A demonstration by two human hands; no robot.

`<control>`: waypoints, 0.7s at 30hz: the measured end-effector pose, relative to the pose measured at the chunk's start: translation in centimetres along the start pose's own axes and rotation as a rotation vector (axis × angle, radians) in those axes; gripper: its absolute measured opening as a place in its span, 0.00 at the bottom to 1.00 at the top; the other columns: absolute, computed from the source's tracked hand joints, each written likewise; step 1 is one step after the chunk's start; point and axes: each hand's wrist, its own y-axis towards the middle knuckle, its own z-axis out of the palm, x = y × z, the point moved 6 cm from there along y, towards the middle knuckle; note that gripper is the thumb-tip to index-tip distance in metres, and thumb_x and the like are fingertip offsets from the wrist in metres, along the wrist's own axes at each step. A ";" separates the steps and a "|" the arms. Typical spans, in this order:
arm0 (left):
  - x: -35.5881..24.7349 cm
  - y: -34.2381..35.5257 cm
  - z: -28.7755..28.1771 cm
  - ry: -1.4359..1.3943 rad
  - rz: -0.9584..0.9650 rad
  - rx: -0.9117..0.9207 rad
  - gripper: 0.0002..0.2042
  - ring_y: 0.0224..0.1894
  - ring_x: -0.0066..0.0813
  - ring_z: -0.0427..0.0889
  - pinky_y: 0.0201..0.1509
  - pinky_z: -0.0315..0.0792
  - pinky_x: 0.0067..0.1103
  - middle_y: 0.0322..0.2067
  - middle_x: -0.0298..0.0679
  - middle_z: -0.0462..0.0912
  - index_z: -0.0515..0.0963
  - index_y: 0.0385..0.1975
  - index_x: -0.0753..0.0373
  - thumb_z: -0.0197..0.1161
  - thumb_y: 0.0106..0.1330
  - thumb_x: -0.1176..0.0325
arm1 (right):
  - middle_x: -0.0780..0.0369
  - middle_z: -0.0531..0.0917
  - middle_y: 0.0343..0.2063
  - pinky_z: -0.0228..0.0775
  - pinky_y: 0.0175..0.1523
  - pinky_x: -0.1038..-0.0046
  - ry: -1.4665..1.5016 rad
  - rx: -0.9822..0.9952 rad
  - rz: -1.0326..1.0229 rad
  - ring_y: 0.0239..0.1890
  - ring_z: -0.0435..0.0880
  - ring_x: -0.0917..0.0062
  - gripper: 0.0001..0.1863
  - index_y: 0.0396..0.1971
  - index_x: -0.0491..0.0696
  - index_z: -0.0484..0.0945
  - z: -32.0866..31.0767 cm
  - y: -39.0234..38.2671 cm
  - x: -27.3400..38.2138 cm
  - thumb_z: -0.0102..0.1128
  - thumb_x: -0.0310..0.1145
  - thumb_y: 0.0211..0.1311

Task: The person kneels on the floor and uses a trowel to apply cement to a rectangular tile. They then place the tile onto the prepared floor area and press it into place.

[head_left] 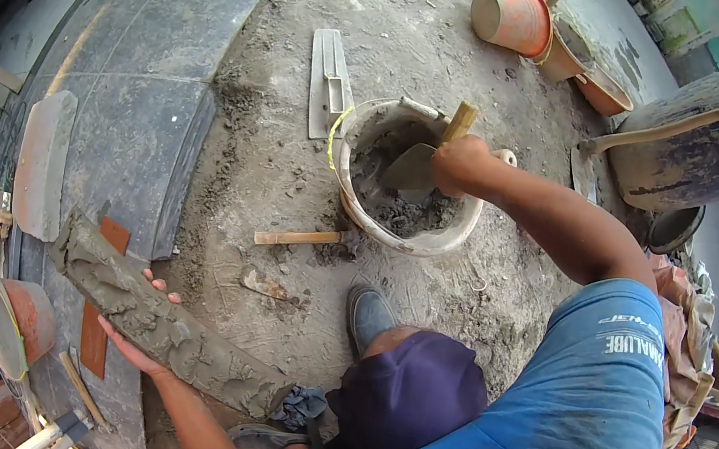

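Observation:
My left hand (133,354) is closed round a long, narrow mortar-covered strip (171,326) from below, its fingertips showing at the far edge. Grey mortar lies in rough lumps along the strip's upper face. The strip's near end lies by a crumpled grey-blue cloth (300,407). Over a bucket (409,238), my right hand (462,168) grips a trowel (411,168) with a wooden handle. The trowel's blade is down inside the bucket, against the wet grey mortar (395,211). A yellow cord is tied at the bucket's left rim.
A grey float (329,86) and a wooden-handled hammer (298,238) lie beside the bucket. Dark tiled steps (137,130) run along the left, bearing a pale slab (45,162), a brown board (97,323) and a reddish bucket (29,322). Orange buckets (511,20) and a large drum (697,138) stand far right.

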 end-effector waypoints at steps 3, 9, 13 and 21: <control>-0.1 -0.6 0.0 -0.020 -0.056 -0.019 0.35 0.60 0.47 0.63 0.61 0.64 0.45 0.65 0.50 0.57 0.52 0.70 0.57 0.46 0.70 0.42 | 0.59 0.87 0.36 0.79 0.38 0.64 -0.192 0.131 -0.182 0.40 0.87 0.65 0.16 0.36 0.46 0.86 2.2 1.1 3.3 0.66 0.32 0.44; 0.4 -0.3 -0.6 0.040 -0.054 -0.065 0.35 0.60 0.46 0.63 0.62 0.62 0.45 0.65 0.50 0.58 0.51 0.70 0.58 0.47 0.70 0.44 | 0.59 0.87 0.37 0.79 0.38 0.63 -0.106 0.136 -0.282 0.40 0.87 0.63 0.16 0.38 0.46 0.86 2.8 -1.5 3.6 0.64 0.30 0.46; 2.2 1.0 -0.1 0.036 -0.091 -0.029 0.35 0.61 0.46 0.62 0.63 0.61 0.42 0.64 0.51 0.57 0.50 0.70 0.61 0.50 0.69 0.49 | 0.58 0.87 0.36 0.79 0.39 0.63 -0.056 0.097 -0.273 0.39 0.87 0.63 0.14 0.36 0.46 0.86 3.2 -2.8 2.5 0.61 0.29 0.47; 2.7 2.3 0.5 0.050 -0.090 -0.039 0.34 0.60 0.48 0.64 0.61 0.63 0.45 0.65 0.53 0.59 0.53 0.70 0.58 0.47 0.69 0.44 | 0.55 0.84 0.26 0.76 0.34 0.64 0.352 0.136 -0.287 0.31 0.85 0.64 0.14 0.32 0.43 0.84 2.6 -3.0 -3.2 0.55 0.34 0.50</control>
